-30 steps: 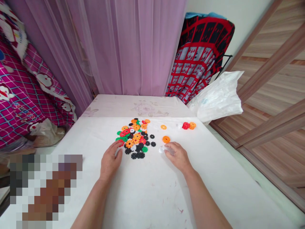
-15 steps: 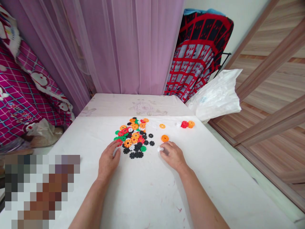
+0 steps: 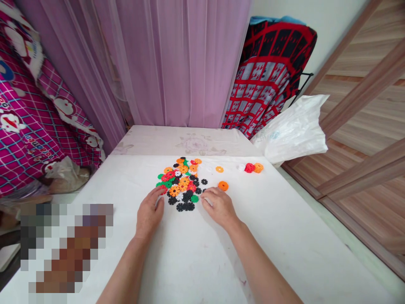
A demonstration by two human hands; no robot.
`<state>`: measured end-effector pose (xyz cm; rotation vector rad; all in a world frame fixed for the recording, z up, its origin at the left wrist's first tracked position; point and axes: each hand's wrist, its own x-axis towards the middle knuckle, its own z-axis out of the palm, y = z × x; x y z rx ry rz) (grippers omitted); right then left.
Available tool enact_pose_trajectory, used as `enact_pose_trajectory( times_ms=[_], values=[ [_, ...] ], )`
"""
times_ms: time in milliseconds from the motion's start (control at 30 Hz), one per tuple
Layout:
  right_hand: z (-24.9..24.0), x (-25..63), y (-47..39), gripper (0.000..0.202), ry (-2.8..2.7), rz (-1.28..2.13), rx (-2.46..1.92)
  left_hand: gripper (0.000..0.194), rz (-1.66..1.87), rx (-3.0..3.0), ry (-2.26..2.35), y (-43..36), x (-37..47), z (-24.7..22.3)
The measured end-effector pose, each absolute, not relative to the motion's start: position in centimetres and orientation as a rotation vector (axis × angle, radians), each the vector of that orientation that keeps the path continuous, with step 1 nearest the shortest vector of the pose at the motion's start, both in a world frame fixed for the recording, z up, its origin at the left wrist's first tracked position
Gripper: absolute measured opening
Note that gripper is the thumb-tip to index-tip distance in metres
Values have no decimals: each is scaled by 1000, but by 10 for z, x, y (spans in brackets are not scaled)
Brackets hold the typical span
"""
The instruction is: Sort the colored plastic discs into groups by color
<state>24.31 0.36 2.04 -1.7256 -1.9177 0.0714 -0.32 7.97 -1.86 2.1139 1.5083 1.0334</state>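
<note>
Flower-shaped plastic discs in orange, red, green, black and white lie in a loose pile on the white-covered table. My left hand rests at the pile's left edge. Its fingers reach a red disc, with the thumb held apart. At the right edge hovers my right hand, fingers curved and thumb apart, beside a green disc and a black disc. No disc shows in its fingers, and the hand hides the table beneath. Just beyond it lies an orange disc.
Farther back is a single lighter orange disc. A row of white, red and orange discs sits at the back right. A white plastic bag stands at the table's right corner. Behind hangs a purple curtain.
My right hand has moved left to the pile's edge. The white disc seen at its fingertips is no longer visible. My left hand has stayed by the red disc. The view has shifted slightly.
</note>
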Motion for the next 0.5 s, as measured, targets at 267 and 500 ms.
enact_pose_trajectory(
  times_ms=[267, 500],
  values=[
    [23, 173, 47, 20, -2076, 151, -1901, 37, 1062, 2112, 1492, 79, -3, -17],
    [24, 171, 52, 23, -1996, 199, -1946, 34, 1069, 2100, 1500, 78, -1, -18]
  ],
)
